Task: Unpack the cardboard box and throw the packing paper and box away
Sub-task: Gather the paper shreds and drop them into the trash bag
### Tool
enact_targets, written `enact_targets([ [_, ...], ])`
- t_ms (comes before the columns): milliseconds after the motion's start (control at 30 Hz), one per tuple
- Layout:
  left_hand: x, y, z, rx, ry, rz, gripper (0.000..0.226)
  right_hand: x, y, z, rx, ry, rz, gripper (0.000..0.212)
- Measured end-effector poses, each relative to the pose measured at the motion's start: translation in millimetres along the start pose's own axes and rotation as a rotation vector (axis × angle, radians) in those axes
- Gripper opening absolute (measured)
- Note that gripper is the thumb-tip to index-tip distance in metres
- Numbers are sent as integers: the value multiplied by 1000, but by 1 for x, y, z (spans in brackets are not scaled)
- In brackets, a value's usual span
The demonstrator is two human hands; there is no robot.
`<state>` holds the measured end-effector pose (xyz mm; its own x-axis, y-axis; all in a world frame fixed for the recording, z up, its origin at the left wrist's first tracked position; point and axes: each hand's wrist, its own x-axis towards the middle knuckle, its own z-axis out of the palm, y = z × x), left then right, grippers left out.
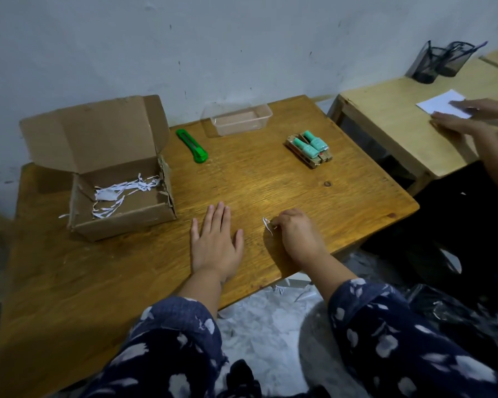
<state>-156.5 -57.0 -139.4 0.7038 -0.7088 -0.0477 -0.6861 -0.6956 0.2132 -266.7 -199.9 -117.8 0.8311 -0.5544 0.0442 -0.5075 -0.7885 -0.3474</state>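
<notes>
An open brown cardboard box (121, 216) stands at the left of the wooden table (285, 179), its lid flap up. White shredded packing paper (118, 191) lies inside it, and one strip hangs over its left wall. My left hand (216, 242) rests flat on the table, fingers spread, holding nothing. To its right, my right hand (296, 231) pinches a small white paper strip (268, 224) against the tabletop. Unpacked teal-capped bottles (312, 143) lie on small brown pieces at the back right.
A green box cutter (192, 146) and a clear plastic tray (239, 119) sit near the wall. Shredded paper (259, 320) and a black bag (457, 308) lie on the floor below the table's front edge. Another person's hands (469, 116) rest on white paper on a second table, beside mesh pen holders (440, 61).
</notes>
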Motion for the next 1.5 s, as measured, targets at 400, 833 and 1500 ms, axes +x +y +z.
enact_targets([
  [400, -1, 2, 1, 35, -27, -5, 62, 16, -30, -9, 49, -112, 23, 28],
  [833, 1, 2, -2, 9, -63, -20, 62, 8, -6, -21, 613, 71, 565, 18],
  [1500, 59, 217, 31, -9, -201, 454, 55, -190, 233, -105, 304, 414, 1165, 11],
])
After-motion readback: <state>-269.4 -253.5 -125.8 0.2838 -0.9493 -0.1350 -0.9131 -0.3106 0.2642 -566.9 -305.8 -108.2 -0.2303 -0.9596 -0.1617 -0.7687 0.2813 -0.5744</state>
